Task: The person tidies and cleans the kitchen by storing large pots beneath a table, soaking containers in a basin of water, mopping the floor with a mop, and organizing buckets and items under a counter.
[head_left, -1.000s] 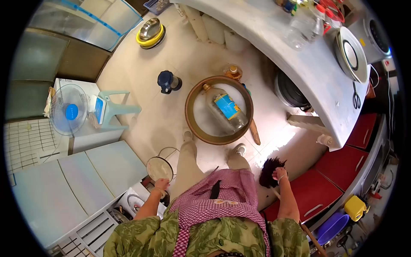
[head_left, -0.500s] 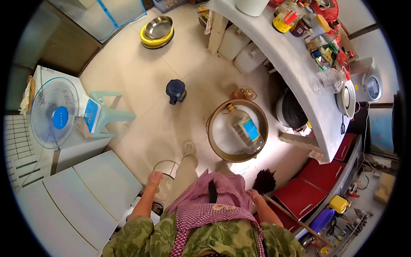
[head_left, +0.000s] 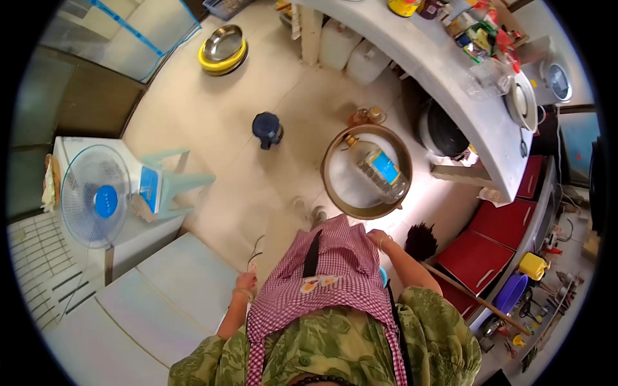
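My left hand [head_left: 246, 281] hangs low at the left with its fingers curled. A thin dark wire handle [head_left: 257, 249] shows just beyond it and seems to run into the grip; whatever hangs from it is mostly hidden. On the other side, my right hand [head_left: 378, 238] is at the edge of the pink checked apron [head_left: 341, 248], its fingers partly hidden against the cloth. A round brown-rimmed basin [head_left: 327, 183] stands on the floor ahead. Across its white contents lies a large clear bottle [head_left: 380, 168] with a blue label, touched by neither hand.
A dark blue jug [head_left: 266, 130] stands mid-floor. To the left are a fan [head_left: 96, 199] and a pale green stool [head_left: 187, 183]. The counter [head_left: 444, 83] curves along the right, above white jugs [head_left: 338, 44]. A long stick [head_left: 479, 299] leans near red cabinets [head_left: 476, 257].
My body has moved forward, so the basin appears nearer my feet. The left hand is lower in view and closer to the apron. The bottle keeps its place in the basin.
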Demonstrator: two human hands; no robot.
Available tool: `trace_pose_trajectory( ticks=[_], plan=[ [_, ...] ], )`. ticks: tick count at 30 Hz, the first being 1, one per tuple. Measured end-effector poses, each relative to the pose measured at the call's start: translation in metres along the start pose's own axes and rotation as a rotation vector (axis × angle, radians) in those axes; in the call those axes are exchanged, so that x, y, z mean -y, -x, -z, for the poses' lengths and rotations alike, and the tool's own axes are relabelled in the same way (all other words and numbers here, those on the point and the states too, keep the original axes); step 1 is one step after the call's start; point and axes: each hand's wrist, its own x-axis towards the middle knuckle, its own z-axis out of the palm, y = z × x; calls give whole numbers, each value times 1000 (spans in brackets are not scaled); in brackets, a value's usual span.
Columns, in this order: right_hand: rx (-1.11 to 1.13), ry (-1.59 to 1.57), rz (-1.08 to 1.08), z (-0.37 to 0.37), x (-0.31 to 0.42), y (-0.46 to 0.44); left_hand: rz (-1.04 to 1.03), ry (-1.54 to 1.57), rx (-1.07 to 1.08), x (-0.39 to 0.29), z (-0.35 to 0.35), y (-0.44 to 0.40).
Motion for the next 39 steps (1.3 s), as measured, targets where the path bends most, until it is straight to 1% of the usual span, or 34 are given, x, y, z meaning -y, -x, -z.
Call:
trace_pose_trajectory(
  ticks=[1, 2, 3, 5, 6, 8, 10, 11, 12, 13, 14, 16, 17, 18, 19, 20, 21, 24, 25, 28, 31, 32, 34, 35, 37, 39],
  plan=[
    [-14, -173, -91, 2, 14, -6, -110, -55, -8, 4, 7, 12],
    [-32, -343, -187, 6, 27, -11, -111, -65, -4, 4, 15, 14],
    [-52, -360, -175, 11, 36, -15, -111, -75, 0, -3, 24, 17],
    [-98, -392, -172, 16, 48, -14, 95, 0, 40, -34, 38, 16],
    [-96, -404, -209, 21, 51, -13, 188, 35, 56, -46, 44, 11],
    [-101, -428, -271, 28, 58, -15, 324, 101, 69, -55, 64, -23],
    [-149, -586, -427, 45, 79, -10, -179, -448, 83, -43, 89, -89],
    [-151, -516, -403, 47, 86, -12, -426, -721, 100, -36, 103, -111],
    [-156, -447, -381, 44, 84, -18, -268, -472, 20, -52, 116, -122],
    [-164, -379, -362, 46, 89, -28, -112, -225, -55, -83, 128, -136],
    [-111, -426, -416, 58, 109, -39, 48, 22, -126, -120, 143, -140],
    [-7, -524, -542, 94, 167, -47, -28, -179, -103, -175, 179, -142],
    [-69, -419, -541, 78, 170, -74, -84, -280, -88, -204, 192, -148],
    [37, -365, -554, 115, 209, -80, -106, -379, -28, -223, 201, -154],
    [99, -290, -435, 157, 252, -80, -117, -480, 32, -234, 208, -155],
    [85, -306, -431, 152, 257, -98, -126, -578, 85, -247, 216, -153],
    [66, -320, -420, 146, 259, -117, -51, -679, 151, -279, 223, -143],
    [88, -113, -481, 154, 291, -144, -62, -755, 224, -258, 222, -181],
    [175, -100, -466, 176, 309, -144, -86, -744, 207, -242, 219, -198],
    [228, -97, -446, 172, 310, -158, -82, -688, 220, -243, 227, -218],
    [229, -177, -381, 179, 304, -173, -228, -664, 297, -248, 236, -237],
    [208, -189, -363, 179, 300, -182, -227, -659, 324, -250, 241, -242],
    [160, -222, -336, 190, 300, -196, -232, -655, 384, -275, 253, -247],
    [106, -207, -363, 194, 298, -198, -252, -639, 364, -282, 261, -248],
    [-7, -201, -447, 256, 323, -186, -308, -627, 352, -300, 275, -256],
    [137, -231, -425, 272, 309, -208, -241, -673, 347, -340, 290, -246]
  ],
)
